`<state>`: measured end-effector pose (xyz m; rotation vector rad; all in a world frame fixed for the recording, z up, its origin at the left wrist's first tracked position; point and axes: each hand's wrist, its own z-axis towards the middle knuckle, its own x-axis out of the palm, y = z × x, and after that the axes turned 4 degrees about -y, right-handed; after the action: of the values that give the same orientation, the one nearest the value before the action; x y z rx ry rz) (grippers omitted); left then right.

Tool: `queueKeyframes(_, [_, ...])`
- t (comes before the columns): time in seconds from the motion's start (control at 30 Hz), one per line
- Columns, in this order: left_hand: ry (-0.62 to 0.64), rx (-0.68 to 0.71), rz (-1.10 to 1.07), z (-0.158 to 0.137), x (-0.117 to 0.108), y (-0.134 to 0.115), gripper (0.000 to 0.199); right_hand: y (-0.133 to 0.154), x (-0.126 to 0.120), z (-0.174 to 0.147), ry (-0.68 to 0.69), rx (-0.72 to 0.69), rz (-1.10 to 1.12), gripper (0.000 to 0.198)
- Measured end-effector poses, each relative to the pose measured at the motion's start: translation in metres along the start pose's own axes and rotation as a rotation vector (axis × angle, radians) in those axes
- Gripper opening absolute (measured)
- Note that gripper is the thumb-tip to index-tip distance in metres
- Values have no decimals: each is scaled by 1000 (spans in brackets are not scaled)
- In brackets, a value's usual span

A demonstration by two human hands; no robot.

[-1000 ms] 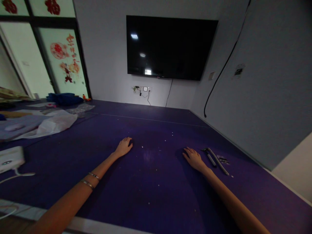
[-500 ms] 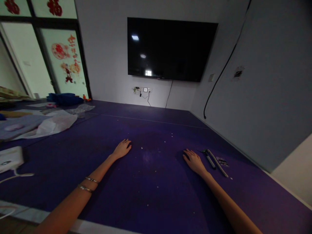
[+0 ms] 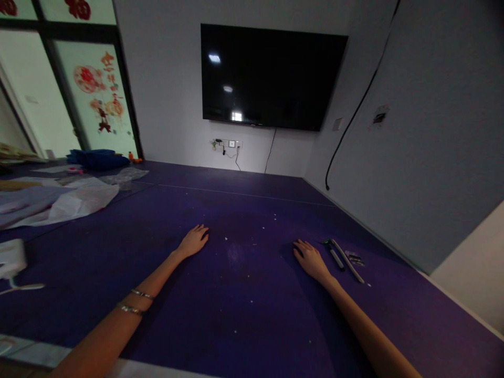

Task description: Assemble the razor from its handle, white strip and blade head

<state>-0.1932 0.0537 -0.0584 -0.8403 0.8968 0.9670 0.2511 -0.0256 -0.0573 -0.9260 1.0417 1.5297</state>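
Both of my hands lie palm down on a large purple tabletop (image 3: 236,294). My left hand (image 3: 192,240), with two bracelets (image 3: 136,302) further up its forearm, rests left of the middle; its fingers are stretched out and hold nothing. To the right, my right hand (image 3: 310,258) lies flat with fingers extended, also holding nothing. Just beyond it are a dark pen-like tool (image 3: 336,257) and a long thin pale rod (image 3: 348,262). A small patterned packet (image 3: 355,258) lies to the right of the rod. White specks are scattered between the hands.
White sheeting (image 3: 84,199), a clear plastic bag (image 3: 128,176) and blue fabric (image 3: 98,159) lie at the far left. A white device with a cord (image 3: 11,258) stands at the left edge. On the wall hang a television (image 3: 273,79) and a black cable (image 3: 354,113).
The whole view has shifted slightly, so things appear a little further left. Both hands keep their places on the tabletop.
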Motion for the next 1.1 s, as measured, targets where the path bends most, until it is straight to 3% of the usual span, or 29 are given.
queueKeyframes(0.53, [7,17,21,0,-2,-1,47,-1,2,0,-13,3,3,45])
queueKeyframes(0.77, [5,0,-1,1,-1,0,46,-6,-9,2,-144,-67,75,42])
queueKeyframes(0.9, [15,9,11,1,-1,-1,47,-33,-36,4,-201,43,87,42])
queueKeyframes(1.1, [-5,8,-16,0,-2,-2,46,-81,-65,-9,-90,321,-10,33])
